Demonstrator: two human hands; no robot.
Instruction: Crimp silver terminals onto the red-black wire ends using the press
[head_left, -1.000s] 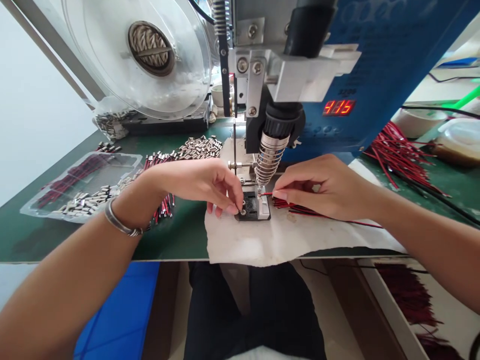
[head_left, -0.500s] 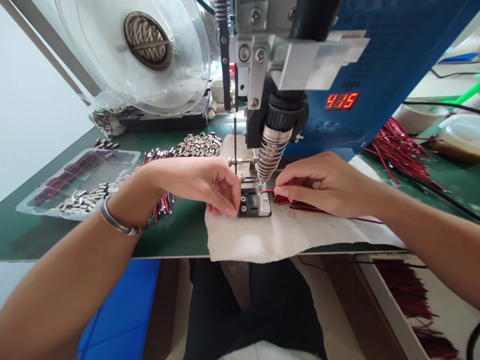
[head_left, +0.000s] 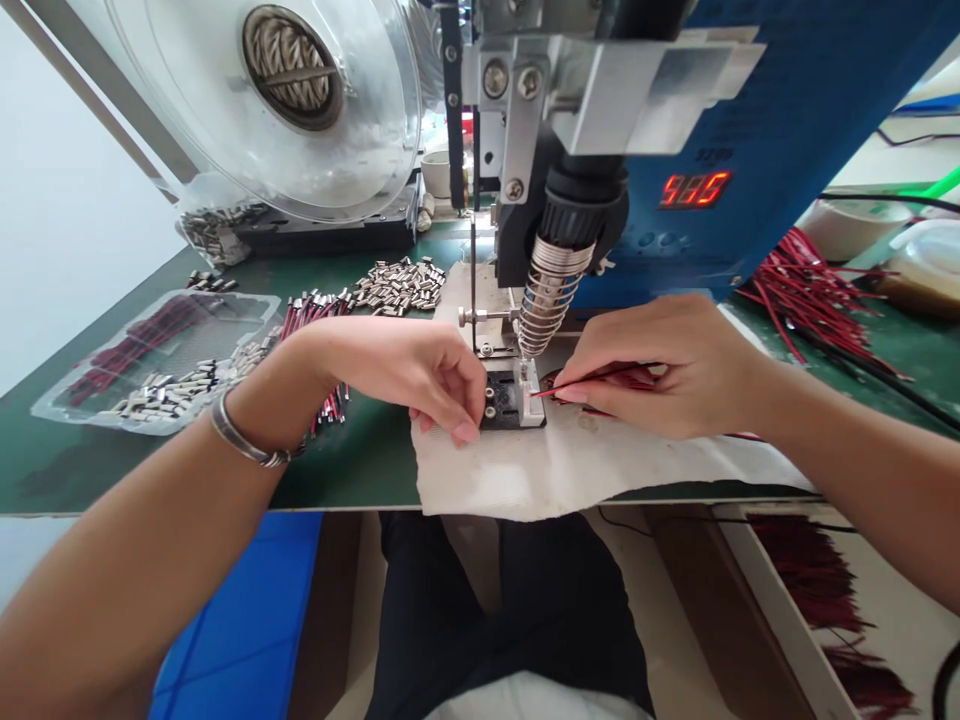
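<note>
Pinched between thumb and forefinger of my right hand (head_left: 660, 370) is a thin red wire (head_left: 570, 386), its tip pointing left at the white block of a small black fixture (head_left: 504, 404). My left hand (head_left: 442, 385) is closed at the fixture's left side, fingers curled down; what they hold, if anything, is hidden. Right above the fixture, the spring-wrapped soldering iron (head_left: 553, 298) of the machine slants down, its tip close to the white block. More red and black wires (head_left: 600, 410) lie beneath my right hand on a whitish cloth (head_left: 495, 480).
At left, a clear plastic tray (head_left: 142, 425) holds small metal parts and red-black wires. A pile of metal parts (head_left: 401, 287) lies behind my left hand. The blue machine housing (head_left: 675, 265) rises behind. Red wires (head_left: 802, 290) are heaped at right.
My right hand has drawn the red wire slightly right and down, away from the iron's tip. My left hand stays closed beside the fixture. The view has shifted slightly.
</note>
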